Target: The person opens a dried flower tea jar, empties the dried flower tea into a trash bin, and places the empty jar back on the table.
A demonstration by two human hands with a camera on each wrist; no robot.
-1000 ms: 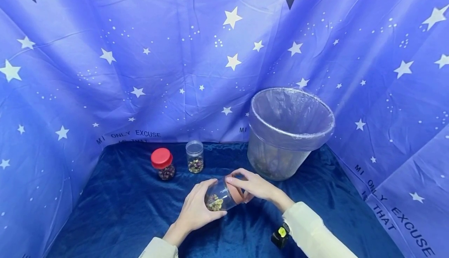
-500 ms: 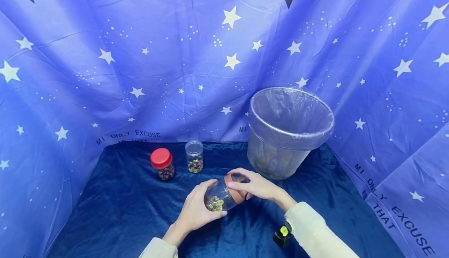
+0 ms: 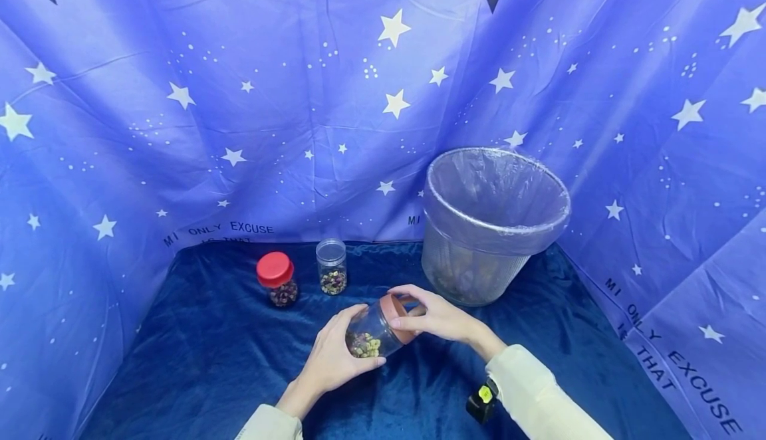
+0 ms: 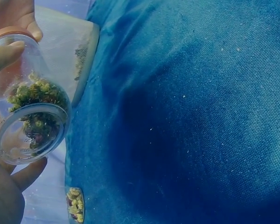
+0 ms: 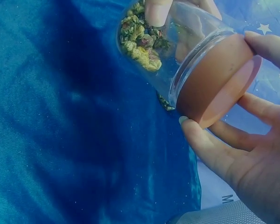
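A clear jar (image 3: 376, 329) with dried yellow-green flower buds (image 5: 142, 44) inside is held tilted above the cloth, its base toward the left. My left hand (image 3: 331, 353) grips the jar's body near the base, thumb along the near side. The orange-brown lid (image 5: 214, 79) sits on the jar's mouth. Around that lid curl the fingers and thumb of my right hand (image 3: 439, 317). In the left wrist view the jar's round bottom (image 4: 32, 133) faces the camera, with the buds gathered at that end.
Behind the hands stand a red-lidded jar (image 3: 276, 279) of dark dried buds and a lidless clear jar (image 3: 332, 267) of buds. A mesh bin (image 3: 479, 274) with a plastic liner is at the back right. Dark blue cloth (image 3: 209, 360) covers the table; a starry curtain (image 3: 299, 94) surrounds it.
My right hand's fingers have shifted on the lid, the thumb moving slightly toward me. The lid has turned slightly and stays on the jar. My left hand keeps its grip almost still.
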